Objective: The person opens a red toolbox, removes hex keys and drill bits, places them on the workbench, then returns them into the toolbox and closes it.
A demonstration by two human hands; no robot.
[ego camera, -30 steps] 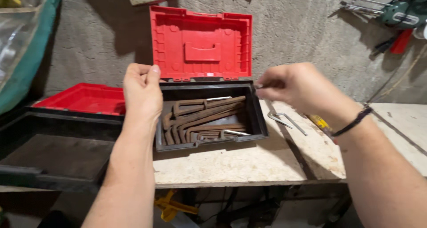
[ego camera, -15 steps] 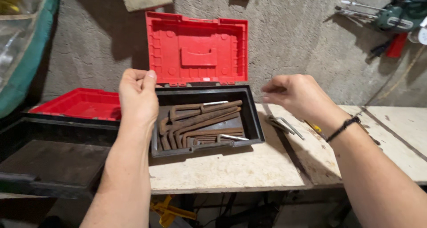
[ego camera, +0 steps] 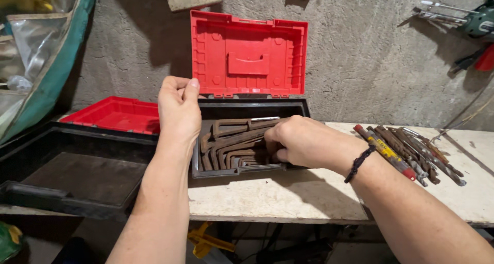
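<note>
Against a rough grey wall (ego camera: pixel 370 63), the pale workbench (ego camera: pixel 288 197) carries an open toolbox (ego camera: pixel 247 171); left hand (ego camera: pixel 178 112) grips its rim, right hand (ego camera: pixel 298 140) curls over rusty hex keys (ego camera: pixel 231 143).

Single view, head-worn camera. It looks forward and down from above the person's forearms onto a pale, worn wooden workbench (ego camera: pixel 288 202), facing a rough grey plaster wall (ego camera: pixel 360 53) straight ahead. Close range: both arms enter from the bottom edge, and the small black plastic toolbox with an upright red lid (ego camera: pixel 249 55) sits centre frame. The bench front edge runs slightly tilted. There is no second view to share the scene with.
</note>
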